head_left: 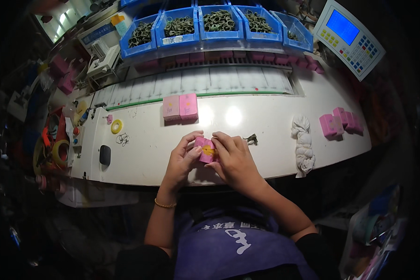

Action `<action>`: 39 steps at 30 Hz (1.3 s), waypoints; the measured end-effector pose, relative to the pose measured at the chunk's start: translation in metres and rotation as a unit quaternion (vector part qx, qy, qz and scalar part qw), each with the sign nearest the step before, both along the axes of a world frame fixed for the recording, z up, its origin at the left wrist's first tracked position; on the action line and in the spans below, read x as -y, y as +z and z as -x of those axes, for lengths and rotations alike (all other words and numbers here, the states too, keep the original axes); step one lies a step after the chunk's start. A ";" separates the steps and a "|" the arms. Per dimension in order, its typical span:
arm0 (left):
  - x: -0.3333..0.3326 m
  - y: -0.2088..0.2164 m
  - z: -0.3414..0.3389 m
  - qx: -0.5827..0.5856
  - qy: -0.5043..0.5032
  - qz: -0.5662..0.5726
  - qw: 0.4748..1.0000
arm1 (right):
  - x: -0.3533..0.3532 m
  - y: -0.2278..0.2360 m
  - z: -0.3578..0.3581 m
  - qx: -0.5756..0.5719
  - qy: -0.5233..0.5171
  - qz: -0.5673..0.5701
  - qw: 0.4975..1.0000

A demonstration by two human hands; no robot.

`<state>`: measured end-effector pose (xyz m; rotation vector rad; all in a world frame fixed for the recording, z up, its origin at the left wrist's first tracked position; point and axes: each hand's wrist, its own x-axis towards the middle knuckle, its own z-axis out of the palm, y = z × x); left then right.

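Observation:
Over the front of the white table, both my hands grip a small pink rubber mould [204, 150] with a yellow patch on its face. My left hand [179, 160] is closed on its left side, with the thumb over the front. The fingers of my right hand [235, 158] curl over its right side and hide part of it. Just beyond my right hand lies a small dark green piece [252, 139]. Two larger pink blocks [180, 107] with yellow marks stand side by side farther back.
Blue bins [223, 35] of dark green ring-like pieces line the back. A twisted white cloth [303, 147] and several pink blocks [340, 122] lie at right, below a keypad panel [350, 39]. Yellow tape [116, 126] and a dark mouse-shaped object [105, 155] are at left.

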<state>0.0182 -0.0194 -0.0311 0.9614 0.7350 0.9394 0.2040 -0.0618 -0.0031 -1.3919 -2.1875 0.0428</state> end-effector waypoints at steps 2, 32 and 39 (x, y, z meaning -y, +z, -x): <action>-0.003 0.003 -0.001 0.012 -0.004 0.002 1.000 | -0.001 0.003 -0.001 0.049 -0.015 -0.050 0.997; 0.024 0.030 0.023 -0.448 0.147 -0.227 0.852 | 0.016 -0.015 -0.090 -0.277 -0.063 0.129 0.950; 0.020 0.021 0.026 -0.253 0.125 -0.070 0.957 | 0.017 -0.030 -0.072 -0.207 -0.040 0.004 0.978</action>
